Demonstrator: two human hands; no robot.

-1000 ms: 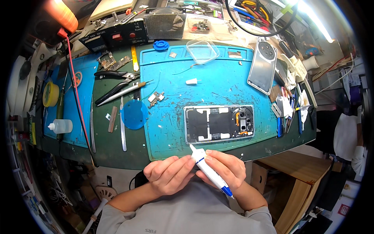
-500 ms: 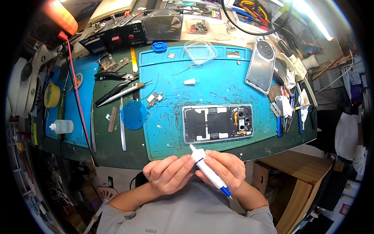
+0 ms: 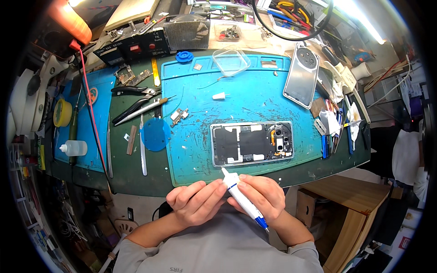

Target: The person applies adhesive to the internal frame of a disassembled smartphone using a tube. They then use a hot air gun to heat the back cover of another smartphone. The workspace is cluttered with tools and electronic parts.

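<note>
My right hand [image 3: 266, 196] grips a white glue tube [image 3: 242, 199] with a blue end, held slanted in front of my body. Its narrow nozzle points toward the mat's near edge. The fingers of my left hand [image 3: 195, 202] are closed in a pinch at the tube's shoulder, just below the nozzle. Beyond the nozzle tip lies an opened smartphone [image 3: 253, 143], its black inner parts and camera module exposed. A small white cap with a thin pin [image 3: 219, 96] rests farther back on the blue mat [image 3: 195, 136].
A detached phone back cover [image 3: 301, 77] lies at the right, near a cluster of blades and tools [image 3: 334, 127]. Pliers [image 3: 134, 102], a blue disc [image 3: 155, 134] and a dropper bottle [image 3: 73, 148] are on the left. A clear plastic box [image 3: 231, 62] sits at the back.
The bench and everything on it have shifted slightly left in the picture. Both hands keep nearly the same hold on the glue tube.
</note>
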